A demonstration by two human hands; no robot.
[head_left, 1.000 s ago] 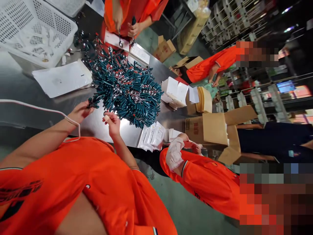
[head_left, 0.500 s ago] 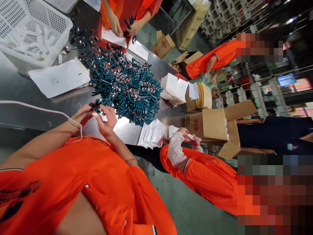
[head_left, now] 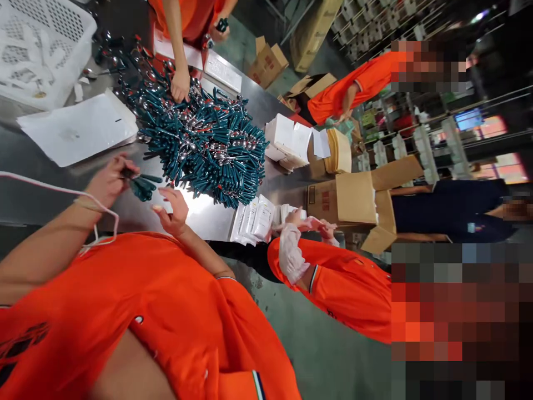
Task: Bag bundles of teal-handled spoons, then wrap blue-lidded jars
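A bunch of dark green-handled spoons [head_left: 142,188] is held in my left hand [head_left: 111,176], handles pointing right; the hand covers their other ends. Close by, my right hand [head_left: 172,211] hangs open over the steel table, fingers apart and nothing in them. Beyond both hands lies a large heap of green-handled metal spoons [head_left: 208,144]. Across the table, a co-worker's hand [head_left: 180,84] touches the heap, and that person's other hand [head_left: 220,30] grips several spoons.
A white sheet [head_left: 79,130] and a white perforated basket [head_left: 79,50] lie to the left. White packets [head_left: 254,219] sit near the right edge, with a co-worker beside them. An open carton [head_left: 353,197] stands farther right. A white cord [head_left: 62,183] crosses by my left arm.
My hands have come apart; the left moved left with the spoons, the right let go of them. The co-worker across has reached one hand into the heap. The view has shifted slightly.
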